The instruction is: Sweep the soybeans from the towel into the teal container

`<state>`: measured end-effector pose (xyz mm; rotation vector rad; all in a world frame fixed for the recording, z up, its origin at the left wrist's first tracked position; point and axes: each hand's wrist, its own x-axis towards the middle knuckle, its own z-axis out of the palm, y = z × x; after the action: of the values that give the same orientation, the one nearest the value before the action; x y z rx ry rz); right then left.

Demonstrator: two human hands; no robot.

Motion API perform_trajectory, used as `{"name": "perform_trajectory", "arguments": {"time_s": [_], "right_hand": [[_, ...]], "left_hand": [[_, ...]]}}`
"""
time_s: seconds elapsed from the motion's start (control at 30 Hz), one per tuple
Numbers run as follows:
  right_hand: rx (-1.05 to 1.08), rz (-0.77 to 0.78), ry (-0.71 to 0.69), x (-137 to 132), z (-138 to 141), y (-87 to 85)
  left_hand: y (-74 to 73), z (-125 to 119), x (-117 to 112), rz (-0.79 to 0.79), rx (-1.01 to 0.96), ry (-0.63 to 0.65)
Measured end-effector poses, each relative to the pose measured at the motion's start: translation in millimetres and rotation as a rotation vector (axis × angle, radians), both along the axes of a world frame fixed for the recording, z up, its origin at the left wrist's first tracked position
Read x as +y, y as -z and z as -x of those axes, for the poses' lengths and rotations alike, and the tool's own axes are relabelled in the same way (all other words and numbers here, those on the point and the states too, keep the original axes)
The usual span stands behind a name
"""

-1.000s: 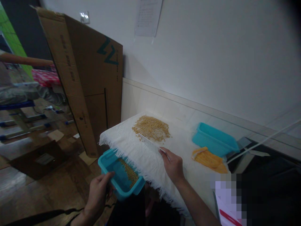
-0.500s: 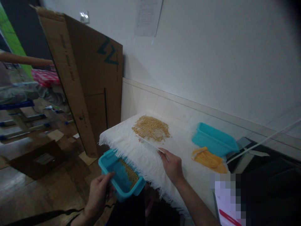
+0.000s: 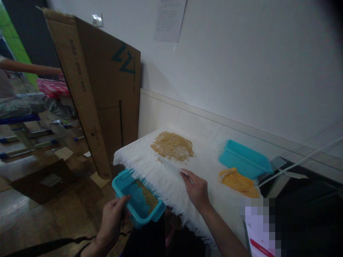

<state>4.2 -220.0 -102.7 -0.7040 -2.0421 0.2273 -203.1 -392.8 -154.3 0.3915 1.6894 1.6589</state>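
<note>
My left forearm came up from the bottom edge, with the left hand (image 3: 114, 216) low and in front of me, below the level of the tabletop. My right forearm slanted in from the lower right, and the right hand (image 3: 197, 189) was over the white cloth (image 3: 142, 157), pointing toward the far left.

My left hand was closed on the near left side of a blue tub (image 3: 115, 185), thumb over the rim, the other fingers mostly hidden beneath. Inside that tub, loose beans (image 3: 150, 200) lay heaped along the side nearest the table. In my right hand I pinched the near end of a thin white strip (image 3: 168, 164) between thumb and fingers; its far end was at the near edge of the bean pile (image 3: 174, 144), which was spread on the cloth.

The cloth's fringe hung over the table edge and covered part of the tub's far rim. To the right, well apart from the pile, a second blue tub (image 3: 245, 157) stood with a crumpled yellow cloth (image 3: 238, 182) just before it. A tall cardboard box (image 3: 109, 78) rose beyond the table's left end, partly hiding another person's arm (image 3: 29, 67).
</note>
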Motion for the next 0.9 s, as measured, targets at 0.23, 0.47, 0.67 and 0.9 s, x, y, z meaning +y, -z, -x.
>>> {"name": "perform_trajectory", "arguments": {"time_s": [0.23, 0.47, 0.67, 0.9], "right_hand": [[-0.027, 0.010, -0.024, -0.5, -0.1, 1.2], [-0.021, -0.005, -0.027, -1.8, 0.1, 1.1], [-0.017, -0.045, -0.007, -3.6, -0.6, 2.7], [0.008, -0.081, 0.045, -1.2, -0.1, 1.3]], "left_hand": [[-0.6, -0.3, 0.1, -0.002, -0.014, 0.008], [2.2, 1.0, -0.3, -0.003, -0.006, 0.000], [2.8, 1.3, -0.6, -0.002, -0.004, -0.007], [2.7, 1.7, 0.0, 0.009, 0.000, -0.004]]}}
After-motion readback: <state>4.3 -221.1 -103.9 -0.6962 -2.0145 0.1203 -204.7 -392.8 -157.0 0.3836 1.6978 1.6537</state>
